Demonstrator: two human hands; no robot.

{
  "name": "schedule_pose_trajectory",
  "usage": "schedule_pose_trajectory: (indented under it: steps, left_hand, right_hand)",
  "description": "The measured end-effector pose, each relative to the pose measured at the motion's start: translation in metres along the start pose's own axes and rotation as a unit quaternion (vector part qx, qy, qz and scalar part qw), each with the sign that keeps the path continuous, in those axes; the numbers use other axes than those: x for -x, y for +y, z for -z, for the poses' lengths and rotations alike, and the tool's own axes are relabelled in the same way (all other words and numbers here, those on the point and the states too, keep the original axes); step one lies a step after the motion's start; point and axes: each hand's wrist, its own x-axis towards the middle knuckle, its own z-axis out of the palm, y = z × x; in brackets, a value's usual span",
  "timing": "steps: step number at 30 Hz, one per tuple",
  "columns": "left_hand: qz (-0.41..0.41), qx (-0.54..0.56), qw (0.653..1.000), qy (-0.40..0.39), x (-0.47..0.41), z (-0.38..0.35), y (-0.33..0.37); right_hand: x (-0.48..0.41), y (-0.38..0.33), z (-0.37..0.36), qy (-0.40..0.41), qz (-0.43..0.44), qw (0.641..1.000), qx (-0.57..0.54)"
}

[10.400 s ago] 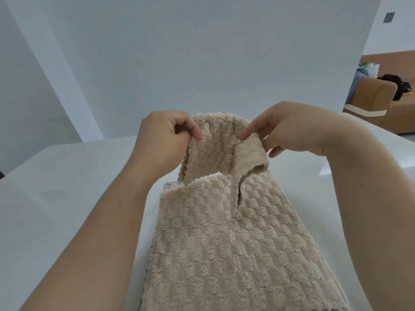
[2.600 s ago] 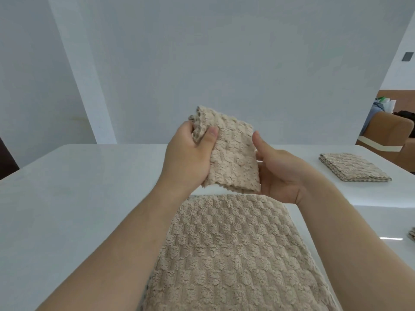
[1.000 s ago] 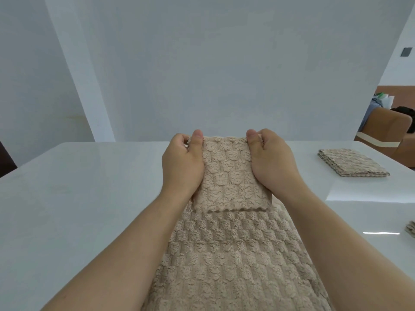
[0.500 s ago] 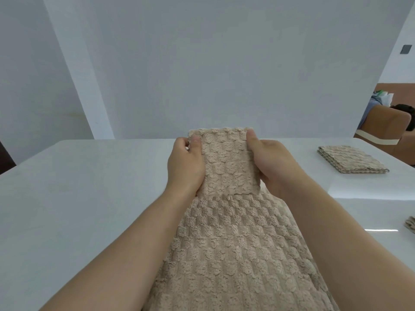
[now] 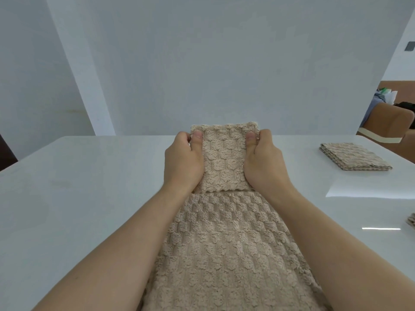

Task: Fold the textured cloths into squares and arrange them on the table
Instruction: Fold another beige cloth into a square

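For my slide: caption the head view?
Both hands hold a folded beige cloth above a cloth pile; another folded cloth lies right.

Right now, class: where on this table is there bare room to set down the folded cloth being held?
Bare: the table left of the left hand, and the strip between the right hand and the finished square. Crowded: the middle, under the cloth pile and held cloth.

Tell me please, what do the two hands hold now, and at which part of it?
A folded beige cloth. The left hand grips its left edge and the right hand its right edge, thumbs pressed on top near the far corners.
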Motion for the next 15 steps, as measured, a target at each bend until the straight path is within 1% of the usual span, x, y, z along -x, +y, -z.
schedule_pose_trajectory:
  steps: [3,7,9,12,15]
  left_hand:
    - [0.001,-0.021,1.0,-0.01,-0.002,-0.002,-0.007]
    - [0.022,-0.014,0.999,-0.026,0.0,-0.005,-0.008]
    - [0.049,0.001,0.997,-0.062,0.002,-0.005,-0.004]
    - [0.105,0.019,0.984,-0.144,0.004,-0.004,0.007]
    - [0.124,0.022,0.977,-0.171,0.006,-0.003,0.014]
  right_hand:
    - [0.0,0.0,-0.001,-0.012,-0.014,1.0,0.003]
    - [0.001,0.002,-0.002,-0.022,-0.026,0.999,0.013]
    - [0.0,0.002,0.0,-0.024,-0.03,0.999,0.026]
    - [-0.002,0.004,0.003,-0.014,-0.034,0.998,0.044]
    - [-0.002,0.005,0.0,-0.01,-0.053,0.997,0.046]
